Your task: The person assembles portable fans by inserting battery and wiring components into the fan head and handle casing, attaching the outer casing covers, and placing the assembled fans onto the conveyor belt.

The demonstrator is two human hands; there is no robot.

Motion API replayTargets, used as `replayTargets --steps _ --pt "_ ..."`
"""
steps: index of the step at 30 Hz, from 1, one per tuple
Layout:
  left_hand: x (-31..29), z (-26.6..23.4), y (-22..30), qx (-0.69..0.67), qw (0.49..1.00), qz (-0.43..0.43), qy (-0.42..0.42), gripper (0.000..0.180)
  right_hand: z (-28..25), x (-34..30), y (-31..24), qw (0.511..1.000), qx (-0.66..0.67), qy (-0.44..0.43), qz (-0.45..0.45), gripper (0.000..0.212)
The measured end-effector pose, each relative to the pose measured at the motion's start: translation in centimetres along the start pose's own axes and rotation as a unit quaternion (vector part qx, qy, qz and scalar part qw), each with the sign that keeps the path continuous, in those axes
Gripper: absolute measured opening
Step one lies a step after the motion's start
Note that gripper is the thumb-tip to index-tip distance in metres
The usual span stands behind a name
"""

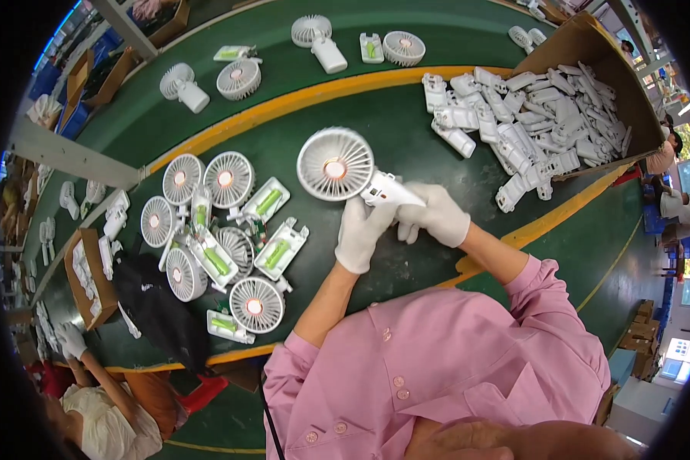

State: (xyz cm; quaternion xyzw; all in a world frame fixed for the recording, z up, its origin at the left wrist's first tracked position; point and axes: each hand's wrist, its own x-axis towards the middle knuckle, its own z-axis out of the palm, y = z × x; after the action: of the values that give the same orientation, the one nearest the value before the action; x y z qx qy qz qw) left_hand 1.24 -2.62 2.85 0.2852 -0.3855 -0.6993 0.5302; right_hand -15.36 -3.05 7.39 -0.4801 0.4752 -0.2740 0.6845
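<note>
A white handheld fan (336, 164) is held over the green table, its round caged head up and to the left, its handle slanting right. My left hand (363, 232), in a white glove, is closed around the handle just below the head. My right hand (435, 212), also gloved, is closed at the handle's lower end, its fingertips partly hidden. To the left lies a group of fans with open handles, among them a fan head (257, 305) and a handle half with a green battery (280, 248). Copper-coloured centres show in several heads.
A tipped cardboard box (613, 69) spills white plastic handle shells (529, 123) at the right. Several fans, one whole fan (320, 42) among them, lie on a green strip behind a yellow edge. Black cloth (157, 307) and a small box (90, 280) sit left, near a co-worker (103, 414).
</note>
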Motion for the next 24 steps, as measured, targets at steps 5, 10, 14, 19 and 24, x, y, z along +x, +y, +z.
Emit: replayTargets --steps 5,10,14,19,24 --pt "-0.2 -0.5 -1.0 0.039 0.999 -0.033 0.002 0.054 -6.0 4.3 -8.1 0.958 -0.189 0.156 -0.150 0.040" --pt "0.2 -0.6 -1.0 0.058 0.996 -0.055 -0.031 0.046 -20.4 16.7 -11.4 0.701 -0.494 0.422 -0.294 0.049" --pt "0.5 -0.5 -1.4 0.058 0.996 -0.055 -0.043 0.044 -27.5 22.2 -10.7 0.669 -0.519 0.517 -0.129 0.052" --pt "0.0 -0.9 -1.0 0.053 0.995 -0.079 -0.030 0.043 -24.8 24.4 -10.5 0.644 -0.590 0.483 -0.069 0.053" --pt "0.2 -0.6 -0.8 0.052 0.995 -0.074 -0.050 0.042 -25.7 25.8 -8.7 0.700 -0.593 0.377 -0.125 0.086"
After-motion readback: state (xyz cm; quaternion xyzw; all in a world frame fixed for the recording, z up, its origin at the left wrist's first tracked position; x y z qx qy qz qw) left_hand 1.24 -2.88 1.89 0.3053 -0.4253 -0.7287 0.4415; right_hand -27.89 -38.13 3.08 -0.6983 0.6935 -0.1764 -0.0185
